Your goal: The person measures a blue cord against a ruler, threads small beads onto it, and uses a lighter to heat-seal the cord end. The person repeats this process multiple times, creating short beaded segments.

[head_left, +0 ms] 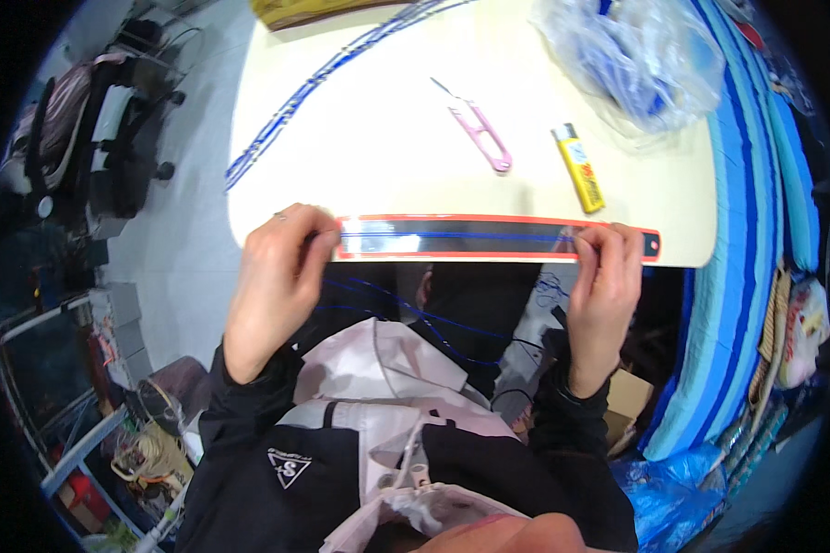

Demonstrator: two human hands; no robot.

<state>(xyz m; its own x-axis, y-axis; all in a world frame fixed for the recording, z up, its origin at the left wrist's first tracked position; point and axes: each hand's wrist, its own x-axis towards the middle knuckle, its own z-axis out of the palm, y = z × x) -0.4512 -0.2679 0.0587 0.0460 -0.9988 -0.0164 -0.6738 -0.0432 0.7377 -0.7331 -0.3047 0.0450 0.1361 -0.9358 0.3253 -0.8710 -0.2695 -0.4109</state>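
A long dark, glossy ruler-like strip (489,247) with red edges and a hole at its right end lies along the table's near edge. Over it runs a thin blue cord (452,234), stretched straight between my hands. My left hand (284,263) is closed in a pinch on the cord at the strip's left end. Near the right end, my right hand (609,267) pinches the cord, its fingers resting over the strip. Loose blue strands (397,300) hang below the table edge in front of my lap.
Pink thread snips (481,138) and a yellow lighter (579,170) lie beyond the strip on the pale table (378,157). A bundle of blue cords (314,88) crosses the far left. At the far right sits a clear plastic bag (641,69) with blue contents. Blue striped fabric (742,240) borders the table's right.
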